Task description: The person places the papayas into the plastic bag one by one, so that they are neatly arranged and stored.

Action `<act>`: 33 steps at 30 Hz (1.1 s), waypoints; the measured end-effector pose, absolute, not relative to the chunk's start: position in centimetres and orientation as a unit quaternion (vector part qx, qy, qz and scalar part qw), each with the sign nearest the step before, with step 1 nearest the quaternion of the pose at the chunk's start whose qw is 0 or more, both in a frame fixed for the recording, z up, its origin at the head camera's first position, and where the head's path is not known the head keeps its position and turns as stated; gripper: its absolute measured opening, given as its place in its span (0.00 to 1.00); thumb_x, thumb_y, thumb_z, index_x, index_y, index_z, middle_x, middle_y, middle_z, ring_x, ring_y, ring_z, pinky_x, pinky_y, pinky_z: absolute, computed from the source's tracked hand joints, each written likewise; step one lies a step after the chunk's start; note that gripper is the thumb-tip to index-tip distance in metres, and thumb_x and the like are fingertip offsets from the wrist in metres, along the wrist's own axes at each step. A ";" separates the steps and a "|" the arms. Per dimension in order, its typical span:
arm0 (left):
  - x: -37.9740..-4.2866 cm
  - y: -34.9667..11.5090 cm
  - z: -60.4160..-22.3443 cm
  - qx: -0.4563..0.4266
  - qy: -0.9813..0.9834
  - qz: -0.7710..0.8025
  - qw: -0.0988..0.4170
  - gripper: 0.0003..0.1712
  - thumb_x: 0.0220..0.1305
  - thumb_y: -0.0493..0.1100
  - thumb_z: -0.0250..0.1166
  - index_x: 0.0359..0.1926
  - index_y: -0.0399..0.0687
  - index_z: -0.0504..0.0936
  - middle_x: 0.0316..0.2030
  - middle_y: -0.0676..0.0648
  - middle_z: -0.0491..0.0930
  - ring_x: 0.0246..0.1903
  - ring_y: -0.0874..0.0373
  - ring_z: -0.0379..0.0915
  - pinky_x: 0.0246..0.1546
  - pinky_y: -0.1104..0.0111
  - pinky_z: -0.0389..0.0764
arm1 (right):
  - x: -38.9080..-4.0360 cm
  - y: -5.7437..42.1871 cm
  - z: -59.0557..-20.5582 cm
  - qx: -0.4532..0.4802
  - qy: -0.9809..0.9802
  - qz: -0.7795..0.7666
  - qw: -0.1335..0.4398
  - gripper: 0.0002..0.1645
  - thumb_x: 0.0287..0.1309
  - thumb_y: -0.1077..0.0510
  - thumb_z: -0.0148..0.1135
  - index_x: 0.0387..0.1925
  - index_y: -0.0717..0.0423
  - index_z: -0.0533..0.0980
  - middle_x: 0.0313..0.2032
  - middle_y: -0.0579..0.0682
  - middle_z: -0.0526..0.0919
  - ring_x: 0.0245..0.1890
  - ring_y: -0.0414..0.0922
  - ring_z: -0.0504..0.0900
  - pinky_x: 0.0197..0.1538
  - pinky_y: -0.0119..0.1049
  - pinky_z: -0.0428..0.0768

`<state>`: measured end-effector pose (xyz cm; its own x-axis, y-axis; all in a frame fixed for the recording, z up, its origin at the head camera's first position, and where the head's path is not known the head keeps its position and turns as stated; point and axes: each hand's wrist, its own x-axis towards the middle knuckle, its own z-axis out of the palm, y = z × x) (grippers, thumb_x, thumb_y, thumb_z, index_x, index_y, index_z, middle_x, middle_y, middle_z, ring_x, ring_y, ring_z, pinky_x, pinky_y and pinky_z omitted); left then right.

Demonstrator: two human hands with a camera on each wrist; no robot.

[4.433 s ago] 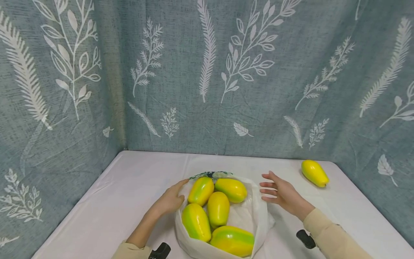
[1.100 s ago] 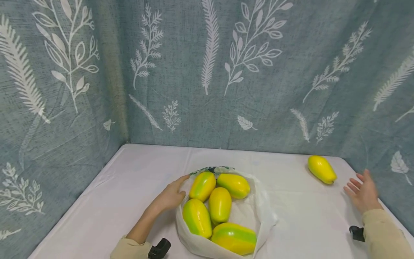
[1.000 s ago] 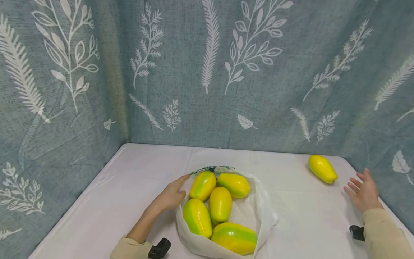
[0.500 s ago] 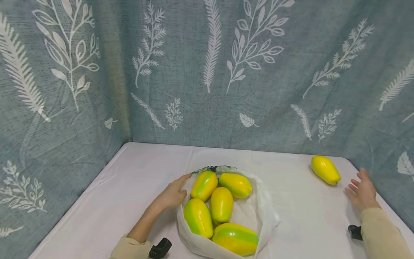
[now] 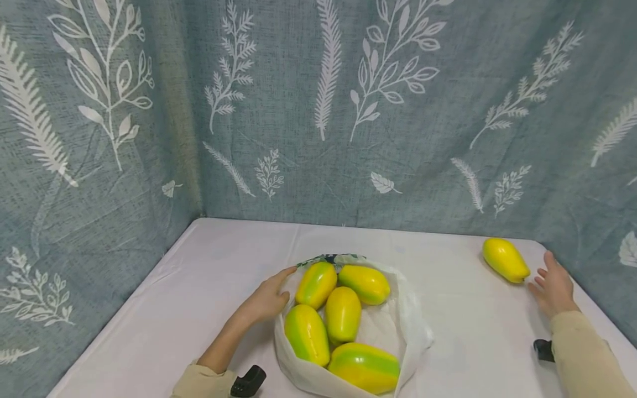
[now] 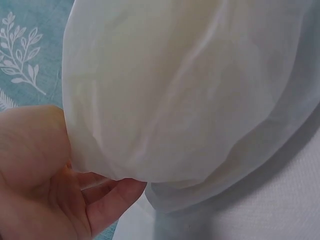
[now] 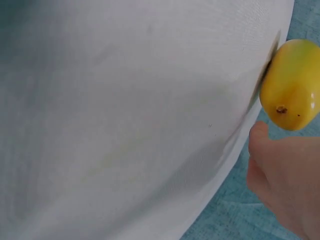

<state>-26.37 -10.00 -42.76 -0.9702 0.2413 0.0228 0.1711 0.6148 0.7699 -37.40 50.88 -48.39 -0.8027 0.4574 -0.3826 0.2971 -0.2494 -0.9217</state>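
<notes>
A white cloth bag (image 5: pixel 291 367) stands with its mouth wide at the front middle of the table, its back rim printed dark green. Several glossy yellow-green papayas (image 5: pixel 343 314) lie inside it. My left hand (image 5: pixel 266 297) rests against the bag's left side, index finger stretched along the rim; in the left wrist view its fingers (image 6: pixel 112 205) touch the cloth from outside. At the far right lies a single papaya (image 5: pixel 505 260). Close beside its near end is my right hand (image 5: pixel 553 287), fingers extended and apart, holding nothing. The right wrist view shows the papaya's stem end just ahead of the fingertips.
A white cloth covers the table (image 5: pixel 224 249). Blue-green leaf-print curtains (image 5: pixel 298 110) enclose the back and both sides. A black wrist device (image 5: pixel 247 381) sits at the left cuff and another (image 5: pixel 543 350) at the right.
From over the bag's right edge, my right hand has moved far right to the lone papaya, and lately a little closer to it. The left hand stays at the bag; the view has shifted slightly.
</notes>
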 end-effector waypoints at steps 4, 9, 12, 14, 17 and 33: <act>-26.3 -10.0 -42.7 0.114 0.895 0.429 0.045 0.32 0.60 0.26 0.48 0.67 0.31 0.61 0.63 0.30 0.64 0.64 0.36 0.57 0.62 0.44 0.59 | -38.1 50.9 -48.8 -0.318 -0.603 0.730 0.049 0.62 0.41 0.19 0.46 0.72 0.29 0.30 0.74 0.40 0.35 0.73 0.44 0.36 0.68 0.47 0.48; -26.5 -10.0 -42.8 0.117 0.896 0.425 0.044 0.32 0.58 0.25 0.48 0.67 0.31 0.62 0.63 0.30 0.64 0.63 0.36 0.58 0.61 0.44 0.59 | -38.7 50.5 -48.7 -0.336 -0.588 0.734 0.047 0.61 0.42 0.19 0.45 0.73 0.30 0.30 0.74 0.40 0.35 0.73 0.43 0.37 0.68 0.47 0.49; -26.6 -10.1 -42.7 0.119 0.896 0.425 0.046 0.32 0.59 0.25 0.48 0.67 0.31 0.61 0.63 0.30 0.64 0.63 0.36 0.58 0.61 0.44 0.60 | -38.8 50.2 -48.6 -0.336 -0.589 0.734 0.042 0.61 0.43 0.19 0.44 0.73 0.29 0.30 0.74 0.40 0.35 0.73 0.44 0.37 0.68 0.47 0.49; -26.7 -10.1 -42.7 0.121 0.895 0.426 0.046 0.32 0.59 0.25 0.48 0.67 0.31 0.61 0.63 0.30 0.64 0.63 0.36 0.58 0.61 0.44 0.60 | -38.9 50.1 -48.5 -0.336 -0.590 0.733 0.036 0.61 0.43 0.19 0.45 0.72 0.29 0.30 0.74 0.40 0.34 0.73 0.44 0.37 0.68 0.47 0.48; -26.8 -10.2 -42.6 0.120 0.896 0.426 0.046 0.32 0.59 0.25 0.48 0.67 0.31 0.61 0.63 0.30 0.64 0.63 0.36 0.58 0.61 0.44 0.60 | -39.0 49.6 -48.2 -0.333 -0.604 0.724 0.027 0.62 0.43 0.19 0.44 0.73 0.30 0.29 0.74 0.41 0.33 0.73 0.46 0.37 0.68 0.48 0.49; -26.9 -10.0 -42.2 0.115 0.898 0.422 0.052 0.32 0.60 0.26 0.48 0.67 0.31 0.61 0.64 0.30 0.63 0.63 0.36 0.58 0.62 0.45 0.59 | -38.5 47.9 -46.8 -0.322 -0.663 0.675 -0.021 0.57 0.53 0.24 0.40 0.74 0.41 0.31 0.74 0.53 0.33 0.71 0.52 0.47 0.45 0.32 0.80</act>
<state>-26.90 -9.97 -42.16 -0.9683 0.2499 0.0036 0.1622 0.6175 0.7697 -38.46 47.85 -46.84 -0.7921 0.3990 -0.4620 0.4548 -0.1189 -0.8826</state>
